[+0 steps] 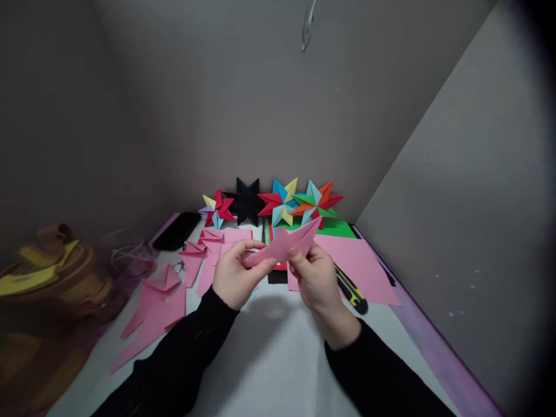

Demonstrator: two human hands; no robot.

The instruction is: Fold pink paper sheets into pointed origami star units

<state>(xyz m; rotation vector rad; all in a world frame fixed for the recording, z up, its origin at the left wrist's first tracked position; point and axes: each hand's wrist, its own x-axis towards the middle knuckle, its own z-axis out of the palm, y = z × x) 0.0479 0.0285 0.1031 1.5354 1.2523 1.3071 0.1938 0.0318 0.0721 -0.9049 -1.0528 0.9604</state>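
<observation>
A folded piece of pink paper [281, 245] is held above the table between both hands. It has a pointed tip at the upper right and a flap standing up in the middle. My left hand [238, 272] pinches its left end, thumb in front and fingers behind. My right hand [315, 275] grips the right part, its thumb pressed on the paper's front. Left of my hands lie several folded pink paper pieces [158, 310]. Just right of my right hand is a black and yellow utility knife [353, 292], partly hidden by that hand.
Several folded paper stars [284, 202] stand against the wall. A black phone [177, 230] lies at the back left. Pink sheets [360, 266] and green paper [336, 229] are on the right of the table [269, 370]. A brown and yellow bag-like object [47, 272] is at left.
</observation>
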